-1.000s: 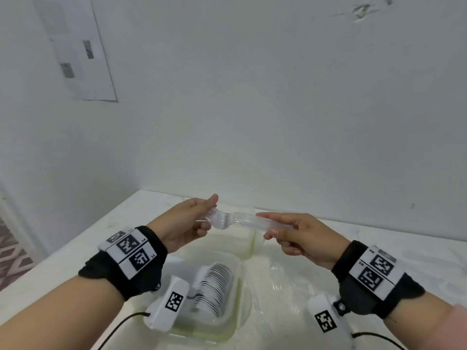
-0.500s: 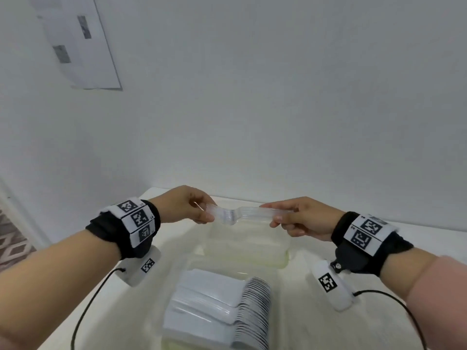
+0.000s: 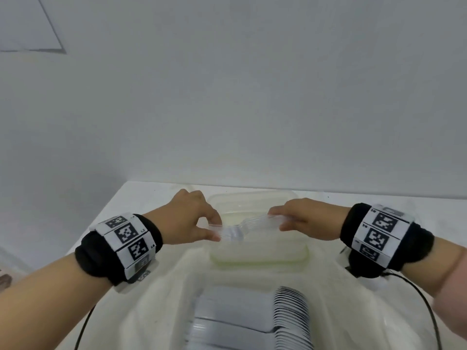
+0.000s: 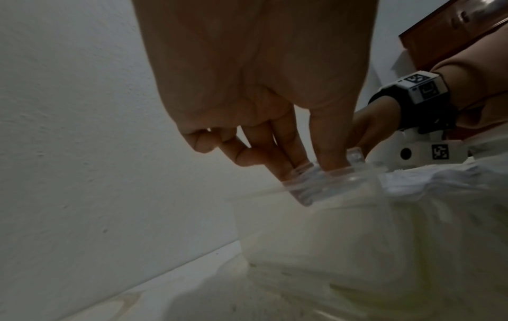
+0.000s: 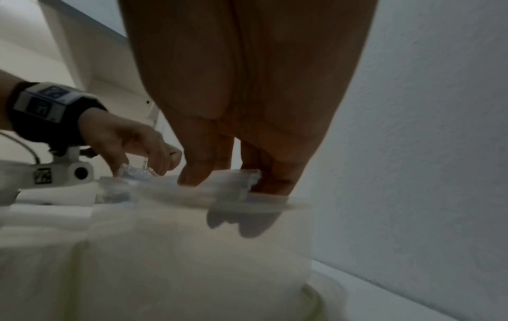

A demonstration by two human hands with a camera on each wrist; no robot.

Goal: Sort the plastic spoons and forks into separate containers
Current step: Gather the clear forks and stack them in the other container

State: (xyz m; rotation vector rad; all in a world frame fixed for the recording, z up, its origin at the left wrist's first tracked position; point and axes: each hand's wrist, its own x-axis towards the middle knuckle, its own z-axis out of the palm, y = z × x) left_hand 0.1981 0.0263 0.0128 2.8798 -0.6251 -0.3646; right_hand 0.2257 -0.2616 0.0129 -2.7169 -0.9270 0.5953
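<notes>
A stack of clear forks (image 3: 242, 226) is pinched at one end by the left hand (image 3: 187, 219) and at the other by the right hand (image 3: 307, 219), just above the far container (image 3: 257, 256); spoons (image 3: 290, 317) lie nearer, below both wrists.

plain white wall (image 3: 252, 97), perhaps plaster

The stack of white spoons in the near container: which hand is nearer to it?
Neither clearly. The left hand and right hand both hold the clear forks over the far container, beyond the spoon stack.
</notes>
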